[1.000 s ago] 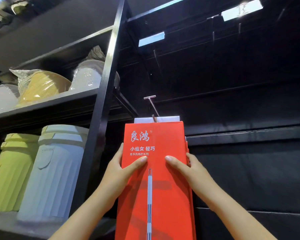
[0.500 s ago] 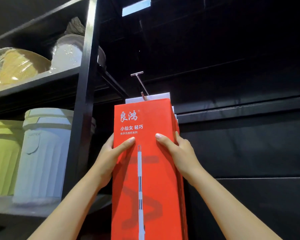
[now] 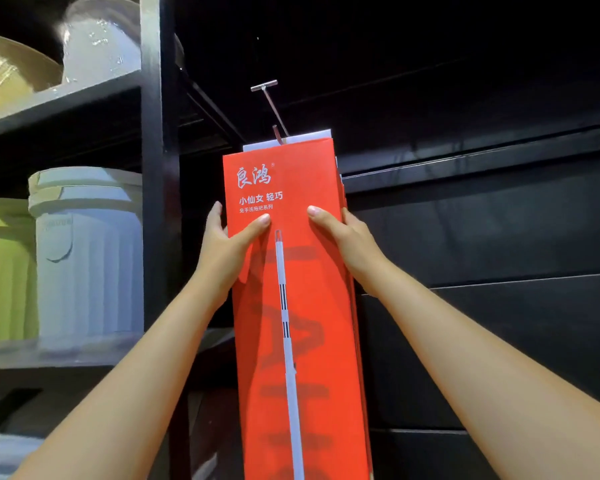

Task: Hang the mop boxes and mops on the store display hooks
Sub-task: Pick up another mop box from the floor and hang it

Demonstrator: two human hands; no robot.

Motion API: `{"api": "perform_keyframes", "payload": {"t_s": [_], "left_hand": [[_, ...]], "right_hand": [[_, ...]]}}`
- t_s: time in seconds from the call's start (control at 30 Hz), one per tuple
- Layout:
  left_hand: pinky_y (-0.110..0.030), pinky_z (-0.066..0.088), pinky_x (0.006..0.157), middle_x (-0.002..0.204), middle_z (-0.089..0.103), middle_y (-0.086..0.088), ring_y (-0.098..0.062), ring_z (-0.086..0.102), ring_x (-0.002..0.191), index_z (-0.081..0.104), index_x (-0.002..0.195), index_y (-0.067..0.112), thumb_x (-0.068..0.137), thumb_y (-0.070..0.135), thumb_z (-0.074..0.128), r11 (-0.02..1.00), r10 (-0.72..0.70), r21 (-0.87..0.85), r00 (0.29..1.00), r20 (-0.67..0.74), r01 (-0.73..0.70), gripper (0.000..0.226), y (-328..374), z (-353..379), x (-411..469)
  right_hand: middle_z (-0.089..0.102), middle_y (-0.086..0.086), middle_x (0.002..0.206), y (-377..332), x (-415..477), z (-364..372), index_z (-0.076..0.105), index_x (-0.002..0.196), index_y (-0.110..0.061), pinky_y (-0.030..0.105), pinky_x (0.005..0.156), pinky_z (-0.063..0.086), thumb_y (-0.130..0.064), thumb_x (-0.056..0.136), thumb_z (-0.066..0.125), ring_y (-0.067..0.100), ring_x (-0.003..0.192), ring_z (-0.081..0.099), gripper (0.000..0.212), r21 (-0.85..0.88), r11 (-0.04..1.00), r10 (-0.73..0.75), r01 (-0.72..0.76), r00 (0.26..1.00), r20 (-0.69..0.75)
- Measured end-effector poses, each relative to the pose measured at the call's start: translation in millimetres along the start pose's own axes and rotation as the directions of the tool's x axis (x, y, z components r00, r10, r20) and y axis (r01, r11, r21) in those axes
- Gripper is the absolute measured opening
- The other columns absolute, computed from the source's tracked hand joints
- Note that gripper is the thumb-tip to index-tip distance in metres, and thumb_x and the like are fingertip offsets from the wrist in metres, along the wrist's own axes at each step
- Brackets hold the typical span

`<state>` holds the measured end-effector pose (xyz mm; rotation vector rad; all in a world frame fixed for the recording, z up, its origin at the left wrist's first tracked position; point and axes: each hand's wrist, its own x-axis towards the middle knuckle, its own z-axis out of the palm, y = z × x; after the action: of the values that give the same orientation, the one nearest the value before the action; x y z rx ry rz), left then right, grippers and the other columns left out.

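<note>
A tall orange-red mop box (image 3: 302,341) with white lettering and a printed mop handle stands upright in front of me. My left hand (image 3: 224,251) grips its left edge with the thumb across the front. On the right edge sits my right hand (image 3: 347,240), thumb also on the front. A metal display hook (image 3: 272,105) juts from the dark wall just above the box top. Its tip (image 3: 277,132) shows at the box's white hanging tab (image 3: 302,139). More box edges show behind the front one on the right.
A black shelf post (image 3: 160,202) rises just left of the box. On its shelves stand a pale blue ribbed bin (image 3: 87,258), a green bin (image 3: 0,271) and wrapped bowls (image 3: 94,43). Dark slat wall panels (image 3: 482,220) fill the right side.
The view has tilted down, so the shelves and hook sit higher in frame. Both hands keep the same hold on the box, which stays at the hook.
</note>
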<state>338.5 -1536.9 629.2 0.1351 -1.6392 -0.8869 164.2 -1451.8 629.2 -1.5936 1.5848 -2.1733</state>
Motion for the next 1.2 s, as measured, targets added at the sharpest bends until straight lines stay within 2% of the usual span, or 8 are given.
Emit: {"api": "perform_keyframes", "payload": {"t_s": [0.1, 0.2, 0.27, 0.43, 0.6, 1.03, 1.13, 1.2], "left_hand": [[-0.037, 0.029, 0.116, 0.159, 0.028, -0.002, -0.018, 0.032, 0.143, 0.009, 0.155, 0.028, 0.085, 0.046, 0.068, 0.932, 0.229, 0.321, 0.96, -0.161, -0.168, 0.093, 3.8, 10.9, -21.6], [-0.047, 0.006, 0.121, 0.164, 0.009, -0.008, -0.026, 0.006, 0.151, 0.012, 0.156, 0.021, 0.091, 0.052, 0.053, 0.638, 0.539, 0.652, 0.842, 0.002, -0.41, 0.083, 0.4, 26.6, -46.3], [-0.046, -0.001, 0.119, 0.164, 0.003, -0.009, -0.026, -0.001, 0.151, 0.015, 0.155, 0.016, 0.092, 0.057, 0.042, 0.519, 0.57, 0.705, 0.811, 0.137, -0.483, 0.081, -12.7, 37.2, -60.8], [-0.05, -0.001, 0.12, 0.163, -0.001, -0.012, -0.027, -0.005, 0.151, 0.014, 0.155, 0.012, 0.092, 0.061, 0.035, 0.417, 0.532, 0.756, 0.81, 0.247, -0.504, 0.083, -57.3, 51.6, -95.4], [-0.051, -0.001, 0.121, 0.162, 0.003, -0.015, -0.028, -0.002, 0.151, 0.015, 0.154, 0.009, 0.095, 0.063, 0.028, 0.343, 0.564, 0.804, 0.791, 0.237, -0.485, 0.081, -86.1, 48.5, -112.7], [-0.047, -0.005, 0.121, 0.161, 0.007, -0.021, -0.03, -0.001, 0.15, 0.017, 0.153, 0.003, 0.096, 0.063, 0.027, 0.347, 0.575, 0.809, 0.789, 0.217, -0.475, 0.082, -83.3, 46.0, -113.5], [-0.051, -0.002, 0.121, 0.16, 0.01, -0.023, -0.036, 0.003, 0.15, 0.02, 0.152, 0.002, 0.096, 0.065, 0.026, 0.374, 0.561, 0.799, 0.801, 0.21, -0.471, 0.084, -83.2, 47.5, -119.4], [-0.051, -0.001, 0.121, 0.16, 0.013, -0.023, -0.036, 0.005, 0.15, 0.021, 0.151, 0.002, 0.096, 0.066, 0.025, 0.354, 0.552, 0.803, 0.8, 0.233, -0.479, 0.084, -85.8, 48.2, -124.3]], "right_hand": [[0.042, -0.001, 0.15, 15.1, -15.9, 0.4, 0.037, 0.148, -0.034, 0.05, 0.111, 0.038, -0.099, 0.052, 0.05, 0.02, 0.133, 0.047, 0.117, 0.051, 0.998, 0.036, -0.035, 0.999, -0.019], [0.045, -0.004, 0.149, 53.6, -36.6, 4.0, 0.043, 0.141, -0.045, 0.057, 0.113, 0.029, -0.104, 0.056, 0.03, 0.022, 0.14, 0.038, 0.104, 0.103, 0.986, 0.143, -0.134, 0.987, -0.078], [0.041, -0.008, 0.152, 84.3, -53.1, 6.4, 0.039, 0.143, -0.048, 0.057, 0.116, 0.024, -0.105, 0.055, 0.025, 0.021, 0.146, 0.029, 0.106, 0.141, 0.962, 0.252, -0.233, 0.957, -0.14], [0.03, -0.012, 0.158, 156.5, -90.9, 14.0, 0.03, 0.146, -0.051, 0.056, 0.119, 0.015, -0.106, 0.053, 0.02, 0.019, 0.15, 0.017, 0.108, 0.171, 0.899, 0.423, -0.403, 0.9, -0.106], [0.021, -0.025, 0.158, 257.8, -72.6, 24.9, 0.024, 0.141, -0.063, 0.059, 0.119, 0.003, -0.104, 0.057, 0.029, 0.015, 0.152, -0.001, 0.094, 0.283, 0.85, 0.453, -0.443, 0.891, 0.034], [0.016, -0.018, 0.161, 204.8, -90.0, 28.7, 0.014, 0.153, -0.045, 0.05, 0.121, 0.013, -0.104, 0.056, 0.028, 0.009, 0.15, 0.013, 0.114, 0.327, 0.857, 0.397, -0.398, 0.915, 0.073], [-0.003, -0.016, 0.163, 196.0, -96.2, 24.5, -0.002, 0.156, -0.034, 0.049, 0.123, 0.008, -0.094, 0.068, 0.022, 0.009, 0.151, 0.002, 0.109, 0.339, 0.862, 0.39, -0.377, 0.92, 0.029], [-0.014, -0.016, 0.162, 191.9, -101.5, 25.9, -0.011, 0.154, -0.034, 0.051, 0.123, 0.008, -0.096, 0.06, 0.023, 0.01, 0.151, -0.002, 0.118, 0.309, 0.867, 0.4, -0.391, 0.916, 0.039]]}}
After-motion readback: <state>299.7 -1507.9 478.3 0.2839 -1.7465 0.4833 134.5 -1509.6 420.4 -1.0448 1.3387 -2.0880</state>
